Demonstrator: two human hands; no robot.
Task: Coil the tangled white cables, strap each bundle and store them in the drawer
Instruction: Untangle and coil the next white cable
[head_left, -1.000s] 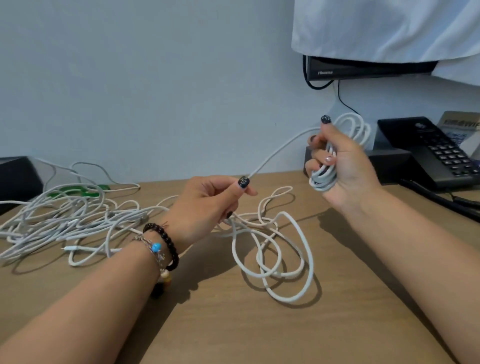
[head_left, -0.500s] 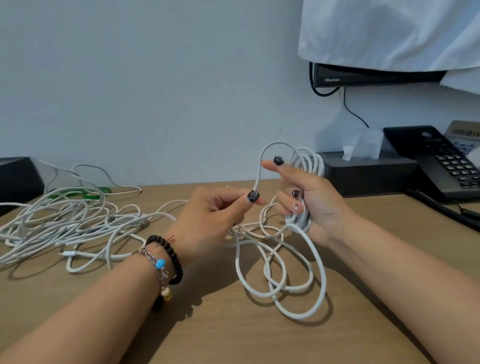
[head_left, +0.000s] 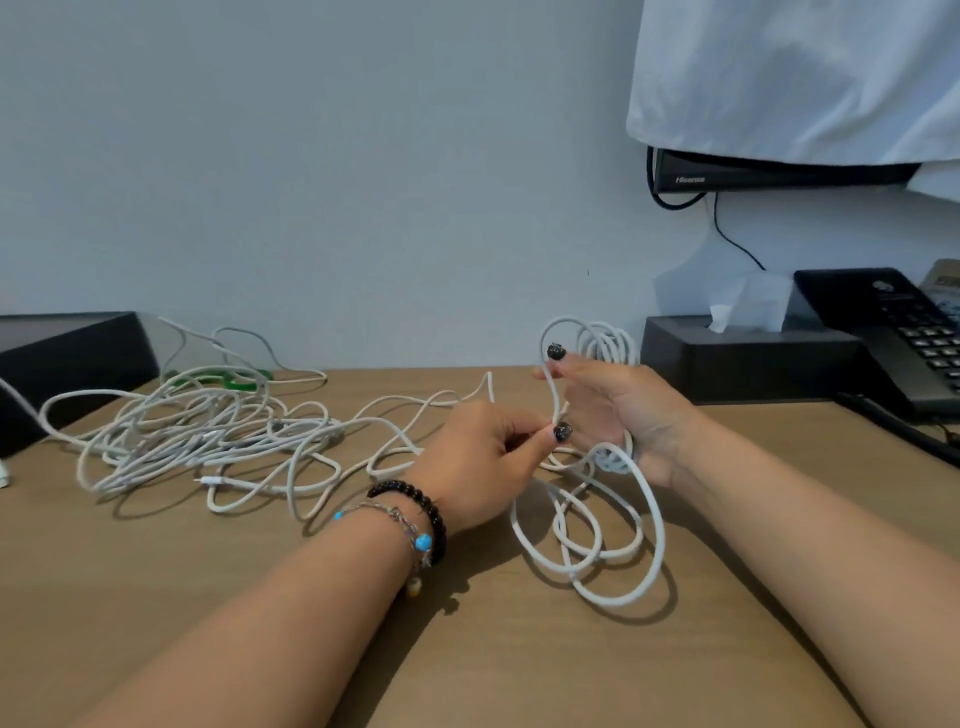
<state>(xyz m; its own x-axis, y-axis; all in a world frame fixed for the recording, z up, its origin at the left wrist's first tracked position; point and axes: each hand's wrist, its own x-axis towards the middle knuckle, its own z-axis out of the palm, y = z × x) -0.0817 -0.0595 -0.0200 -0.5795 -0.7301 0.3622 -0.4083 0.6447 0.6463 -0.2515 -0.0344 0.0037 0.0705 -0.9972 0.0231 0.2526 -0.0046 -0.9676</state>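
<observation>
Your right hand holds the growing coil of white cable: the fingers stand almost straight and close together, and the loops are wound around them, from above the fingertips down to the heel of the palm. The thumb presses the newest turn at 12 o'clock of the hand, so the loops cannot slide off. Whether the hidden fingers curl behind the loops, I cannot tell.

Your left hand is at 9 o'clock of the right one, very near. It pinches the same cable between thumb and forefinger, just below the fresh loop, I think to feed the next turn with some tension.

The loose part of this cable lies in several open rings on the wooden table, at 6 o'clock of your right hand, so a good length is not yet wound. The other tangled cables wait in a heap at 9 o'clock of the left hand, well apart, with green straps lying behind them near the wall. No drawer is visible. In my judgement the task is at an early stage: first bundle, not yet strapped.
</observation>
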